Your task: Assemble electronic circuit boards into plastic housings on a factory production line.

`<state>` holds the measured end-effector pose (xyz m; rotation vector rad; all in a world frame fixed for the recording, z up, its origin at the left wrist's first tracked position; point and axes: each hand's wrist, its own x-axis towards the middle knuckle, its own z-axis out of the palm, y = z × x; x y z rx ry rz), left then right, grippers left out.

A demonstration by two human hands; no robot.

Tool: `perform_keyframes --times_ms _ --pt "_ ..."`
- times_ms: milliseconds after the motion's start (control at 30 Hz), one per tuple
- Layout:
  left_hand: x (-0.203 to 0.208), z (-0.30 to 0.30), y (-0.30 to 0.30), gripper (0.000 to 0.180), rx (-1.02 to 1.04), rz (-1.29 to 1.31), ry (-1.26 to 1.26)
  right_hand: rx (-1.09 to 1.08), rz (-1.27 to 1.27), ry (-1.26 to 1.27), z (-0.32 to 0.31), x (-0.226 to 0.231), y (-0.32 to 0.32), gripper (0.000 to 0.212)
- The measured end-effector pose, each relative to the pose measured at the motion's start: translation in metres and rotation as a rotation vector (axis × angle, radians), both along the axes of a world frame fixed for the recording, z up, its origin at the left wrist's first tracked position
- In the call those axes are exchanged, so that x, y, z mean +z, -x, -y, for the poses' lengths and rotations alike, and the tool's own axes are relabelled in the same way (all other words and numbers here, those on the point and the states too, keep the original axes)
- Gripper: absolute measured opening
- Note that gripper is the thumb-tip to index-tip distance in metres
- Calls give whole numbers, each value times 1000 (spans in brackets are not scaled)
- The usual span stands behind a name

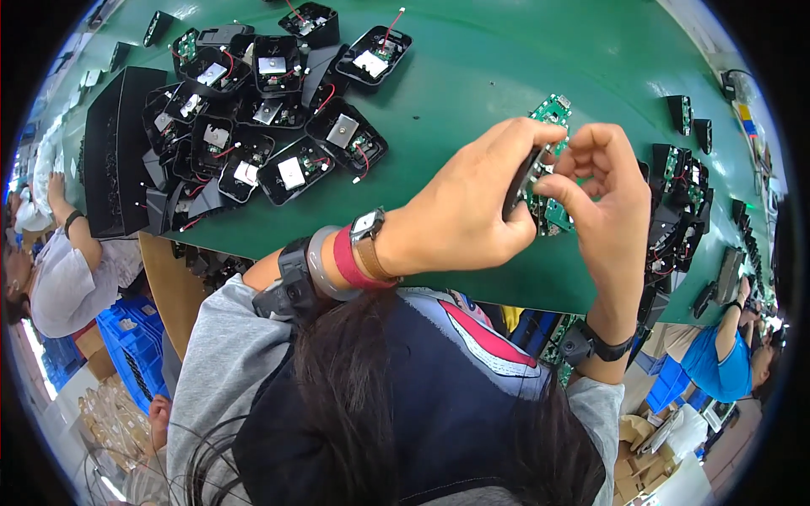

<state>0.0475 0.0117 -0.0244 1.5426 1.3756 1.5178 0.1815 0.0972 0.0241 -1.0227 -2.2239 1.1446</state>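
Observation:
My left hand (472, 207) grips a small black plastic housing (518, 187) on its edge between thumb and fingers. Its inner side, with small light-coloured parts, faces my right hand (603, 181). The fingers of that hand are curled, and its thumb reaches to the inner side of the housing. Whatever is between those fingertips is too small to make out. Behind and below both hands, green circuit boards (553, 107) lie on the green table (439, 110), partly covered by the hands.
Many open black housings (291, 173) with metal plates and red wires crowd the left side. Beside them stands a long black box (118, 152). More black housings with boards (675, 202) are piled at right. Co-workers sit at both ends; blue crates (135, 341) stand lower left.

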Motion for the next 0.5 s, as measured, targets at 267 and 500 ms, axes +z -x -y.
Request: perform_keyframes --times_ms 267,500 --pt "3 -4 11 69 -114 119 -47 85 -317 384 -1 -7 -13 52" --pt "8 -4 7 73 -164 750 219 52 -548 449 10 -10 -8 17"
